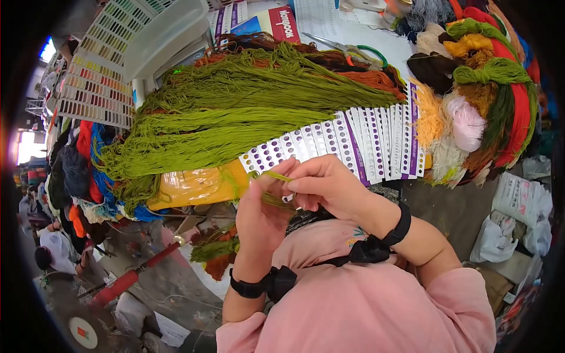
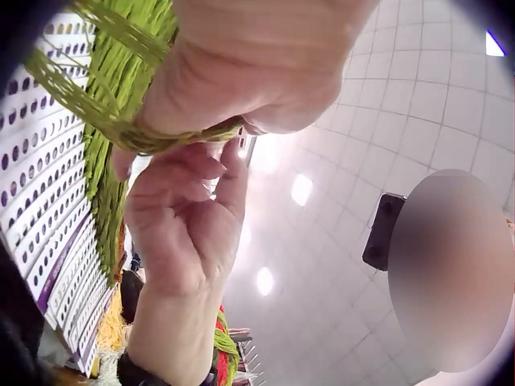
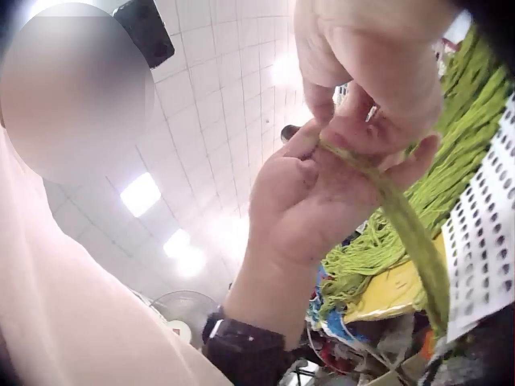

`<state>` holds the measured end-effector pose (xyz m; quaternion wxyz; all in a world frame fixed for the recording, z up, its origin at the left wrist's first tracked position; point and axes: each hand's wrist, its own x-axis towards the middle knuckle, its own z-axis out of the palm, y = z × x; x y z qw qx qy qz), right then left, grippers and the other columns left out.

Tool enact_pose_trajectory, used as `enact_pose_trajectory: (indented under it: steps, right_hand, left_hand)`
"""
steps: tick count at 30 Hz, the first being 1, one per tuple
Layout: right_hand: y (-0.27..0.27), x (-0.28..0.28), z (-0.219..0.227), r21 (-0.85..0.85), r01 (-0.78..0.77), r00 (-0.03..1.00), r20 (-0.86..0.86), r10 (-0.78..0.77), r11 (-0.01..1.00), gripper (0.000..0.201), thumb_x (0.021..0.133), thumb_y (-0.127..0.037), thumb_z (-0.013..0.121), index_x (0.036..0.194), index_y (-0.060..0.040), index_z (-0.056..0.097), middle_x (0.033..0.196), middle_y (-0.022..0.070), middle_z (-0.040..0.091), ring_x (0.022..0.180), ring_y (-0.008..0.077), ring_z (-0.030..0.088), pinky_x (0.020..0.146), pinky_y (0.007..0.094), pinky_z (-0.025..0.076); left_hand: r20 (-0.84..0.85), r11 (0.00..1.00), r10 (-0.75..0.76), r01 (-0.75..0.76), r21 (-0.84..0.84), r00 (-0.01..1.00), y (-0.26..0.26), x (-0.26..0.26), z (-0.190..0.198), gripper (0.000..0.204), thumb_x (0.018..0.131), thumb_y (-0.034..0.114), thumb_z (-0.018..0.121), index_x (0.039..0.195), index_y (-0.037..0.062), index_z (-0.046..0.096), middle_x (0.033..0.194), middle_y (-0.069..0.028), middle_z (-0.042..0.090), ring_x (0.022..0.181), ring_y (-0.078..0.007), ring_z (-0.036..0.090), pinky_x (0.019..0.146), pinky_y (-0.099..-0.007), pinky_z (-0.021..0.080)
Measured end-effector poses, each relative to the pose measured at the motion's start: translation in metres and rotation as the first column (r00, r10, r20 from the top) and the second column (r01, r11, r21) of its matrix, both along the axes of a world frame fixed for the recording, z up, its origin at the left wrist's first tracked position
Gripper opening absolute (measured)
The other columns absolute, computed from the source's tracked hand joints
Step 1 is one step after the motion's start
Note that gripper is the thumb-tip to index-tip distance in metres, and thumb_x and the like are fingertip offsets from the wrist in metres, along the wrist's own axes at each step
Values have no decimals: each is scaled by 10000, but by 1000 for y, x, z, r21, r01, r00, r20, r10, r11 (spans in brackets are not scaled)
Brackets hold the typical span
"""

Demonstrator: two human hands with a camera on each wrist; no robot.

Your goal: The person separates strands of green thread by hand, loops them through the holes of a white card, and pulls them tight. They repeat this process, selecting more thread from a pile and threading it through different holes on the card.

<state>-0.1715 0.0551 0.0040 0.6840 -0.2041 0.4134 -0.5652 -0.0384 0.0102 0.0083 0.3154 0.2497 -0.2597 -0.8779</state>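
Note:
Both hands meet in front of the chest over a thin hank of olive-green thread. My left hand holds it by thumb and fingers, palm turned toward the body. With bent fingertips my right hand pinches the same thread close beside the left fingers. In the right wrist view the green thread runs across the left hand and hangs down past it. Looped strands of thread show beside the hands in the left wrist view. The right fingertips partly hide the thread's end.
Long green thread bundles cover the table, with punched white cards and a yellow packet at its front edge. Scissors with green handles lie behind. Coloured skeins heap at right; a colour sample chart stands at left.

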Motion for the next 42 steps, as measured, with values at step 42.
enact_pose_trajectory:
  steps: [42]
  right_hand:
    - [-4,8,14,144,-102,990,-83,115,984,66,729,-98,563,734,-32,559,641,-2,519,465,30,364,402,169,266]
  left_hand:
    - [64,992,-43,50,-117,997,3,12,-2,515,902,327,225,1192,-85,332,1153,-156,442,1006,-205,476,766,-296,435]
